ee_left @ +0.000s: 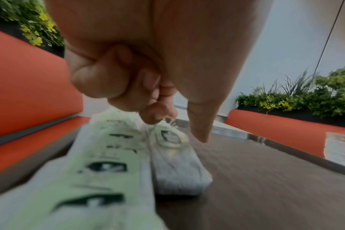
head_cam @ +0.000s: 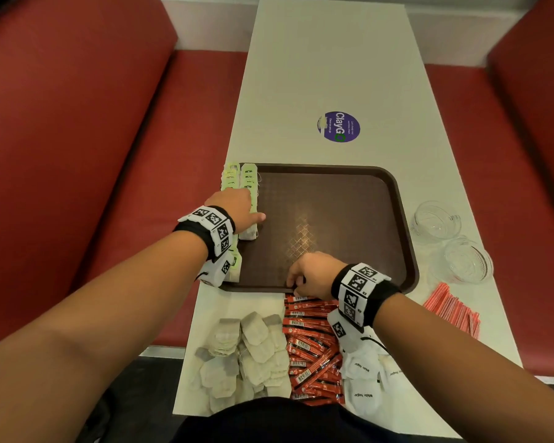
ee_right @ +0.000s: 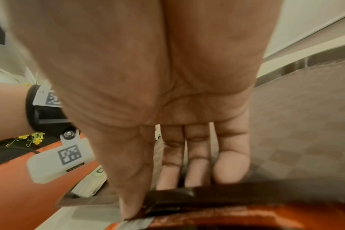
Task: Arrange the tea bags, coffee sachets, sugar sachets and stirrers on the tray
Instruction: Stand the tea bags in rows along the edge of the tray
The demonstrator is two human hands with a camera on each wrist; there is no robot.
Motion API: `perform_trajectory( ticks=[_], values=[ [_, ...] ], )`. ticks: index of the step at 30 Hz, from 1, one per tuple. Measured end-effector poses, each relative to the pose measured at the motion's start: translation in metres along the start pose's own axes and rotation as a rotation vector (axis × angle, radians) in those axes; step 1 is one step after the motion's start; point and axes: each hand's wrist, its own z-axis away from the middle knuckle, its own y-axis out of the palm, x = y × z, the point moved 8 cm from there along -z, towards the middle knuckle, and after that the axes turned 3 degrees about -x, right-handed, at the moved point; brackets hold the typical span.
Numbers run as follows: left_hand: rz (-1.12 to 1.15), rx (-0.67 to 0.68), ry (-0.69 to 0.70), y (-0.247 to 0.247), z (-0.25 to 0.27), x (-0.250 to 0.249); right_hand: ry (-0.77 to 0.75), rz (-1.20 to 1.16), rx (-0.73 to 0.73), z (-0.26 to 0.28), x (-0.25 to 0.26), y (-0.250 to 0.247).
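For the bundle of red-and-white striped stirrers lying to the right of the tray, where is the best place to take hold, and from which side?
Probably across the middle of the red-and-white striped stirrers, pinched from above. They lie flat and parallel on the white table, so a mid-length pinch across their width should lift them level. The right hand, now gripping the brown plastic tray by its near rim, is nearer.

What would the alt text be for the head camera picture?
A person's left hand presses rows of green tea bags on a brown tray, while the right hand grips its near rim. Coffee sachets wait nearby.
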Motion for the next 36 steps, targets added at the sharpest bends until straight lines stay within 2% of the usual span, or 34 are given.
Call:
perform_trajectory(
  ticks=[4,9,14,16,20,23,27,30,36],
  values=[
    [-0.078,0.060,0.002,0.015,-0.005,-0.009,0.000,0.005,0.000,0.001,0.001,0.000],
    [-0.040,0.022,-0.005,0.002,0.006,-0.008,-0.003,0.049,0.000,0.003,0.004,0.000],
    [0.230,-0.063,0.148,-0.025,0.053,-0.007,-0.108,0.076,-0.040,0.008,0.027,-0.002],
    [0.295,0.002,0.237,-0.021,0.080,-0.005,-0.194,0.059,-0.059,0.011,0.043,-0.001],
    [0.249,0.187,0.381,0.012,0.128,0.003,-0.355,0.121,-0.019,0.015,0.077,0.014],
    [0.219,0.277,0.418,0.041,0.157,0.013,-0.398,0.193,0.048,0.016,0.092,0.029],
    [0.218,0.362,0.387,0.069,0.185,0.025,-0.401,0.318,0.106,0.013,0.098,0.044],
    [0.187,0.375,0.391,0.078,0.194,0.025,-0.375,0.422,0.129,0.011,0.095,0.051],
    [0.134,0.299,0.385,0.080,0.196,0.020,-0.399,0.506,0.111,0.008,0.101,0.052]
  ],
)
